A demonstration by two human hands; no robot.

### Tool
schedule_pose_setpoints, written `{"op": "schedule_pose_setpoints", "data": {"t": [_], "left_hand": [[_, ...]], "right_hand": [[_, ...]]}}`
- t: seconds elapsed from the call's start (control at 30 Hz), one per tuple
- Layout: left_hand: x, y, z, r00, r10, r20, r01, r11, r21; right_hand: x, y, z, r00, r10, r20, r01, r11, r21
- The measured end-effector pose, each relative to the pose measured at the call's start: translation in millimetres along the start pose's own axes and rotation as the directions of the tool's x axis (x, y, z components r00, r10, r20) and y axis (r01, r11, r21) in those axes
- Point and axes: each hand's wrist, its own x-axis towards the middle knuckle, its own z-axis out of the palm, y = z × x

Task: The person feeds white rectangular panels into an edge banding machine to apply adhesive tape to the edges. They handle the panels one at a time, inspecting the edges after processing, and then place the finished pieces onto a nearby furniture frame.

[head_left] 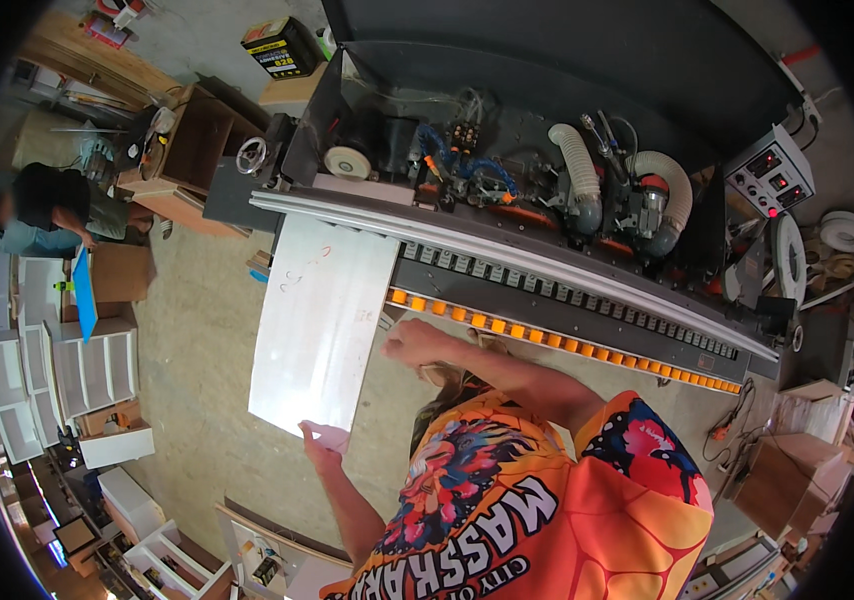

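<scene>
On a grey floor (197,340), we see a long dark machine (587,45) with its cover raised. Facing it stands a person in a bright orange patterned shirt (607,510). A white board (312,320) stretches from the machine's silver rail toward the person, left of a row of orange blocks (515,330). The left hand (323,446) pinches the board's near right corner, thumb on top. The right hand (417,342) is loosely curled near the board's right edge; we cannot tell if it holds anything.
</scene>
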Motion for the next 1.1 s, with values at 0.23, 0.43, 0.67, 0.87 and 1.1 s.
{"op": "schedule_pose_setpoints", "data": {"t": [0.23, 0.43, 0.67, 0.87, 1.1], "left_hand": [[9, 18, 3, 0.997, 0.073, 0.013, -0.072, 0.996, -0.053], [18, 31, 6, 0.997, 0.079, 0.012, -0.078, 0.994, -0.079], [50, 42, -16, 0.997, 0.082, 0.016, -0.078, 0.982, -0.17], [56, 57, -2, 0.992, 0.124, -0.017, -0.125, 0.987, -0.096], [77, 78, -5, 0.996, 0.087, -0.023, -0.089, 0.992, -0.092]], "right_hand": [[-12, -59, -177, 0.691, -0.314, -0.652, 0.177, 0.947, -0.269], [5, -47, -265, 0.735, -0.328, -0.593, -0.038, 0.854, -0.519], [50, -12, -250, 0.981, -0.095, -0.17, -0.065, 0.665, -0.744], [64, 1, -254, 0.988, -0.068, -0.14, -0.08, 0.549, -0.832], [80, 51, -257, 0.992, -0.124, -0.036, -0.005, 0.238, -0.971]]}}
